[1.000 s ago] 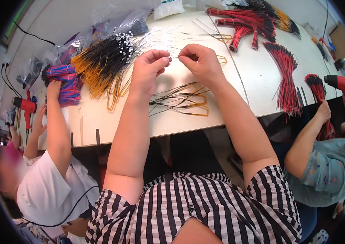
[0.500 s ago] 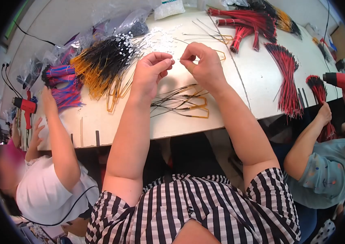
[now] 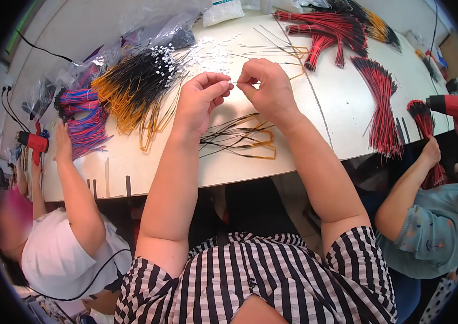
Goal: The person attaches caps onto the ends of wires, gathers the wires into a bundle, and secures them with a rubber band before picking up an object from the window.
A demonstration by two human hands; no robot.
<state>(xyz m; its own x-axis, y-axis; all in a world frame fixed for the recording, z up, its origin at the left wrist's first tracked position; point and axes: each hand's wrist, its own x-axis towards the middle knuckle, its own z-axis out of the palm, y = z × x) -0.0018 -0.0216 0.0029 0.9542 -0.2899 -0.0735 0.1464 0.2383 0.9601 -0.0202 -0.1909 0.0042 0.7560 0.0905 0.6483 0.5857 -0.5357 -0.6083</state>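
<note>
My left hand (image 3: 203,101) is closed in a pinch, with a tiny white connector (image 3: 232,83) at its fingertips. Close beside it, my right hand (image 3: 268,89) pinches a thin wire whose end points at the connector; I cannot tell whether the two touch. Below the hands lie several black wires with yellow sections (image 3: 245,141). Loose white connectors (image 3: 210,53) are scattered just beyond my left hand. To the left rests a heap of black and yellow wires (image 3: 131,86), many tipped with white connectors.
Red and black wire bundles (image 3: 377,102) lie on the table (image 3: 315,135) at right, blue and red ones (image 3: 85,129) at left. Red heat guns (image 3: 450,108) stand at both sides. A person in white (image 3: 72,254) sits left, another in teal (image 3: 434,232) right, holding a bundle.
My hands stay nearly in place, with the fingertips slightly lower in view. The left person's hand has moved down by the blue and red wires, which now lie more spread out.
</note>
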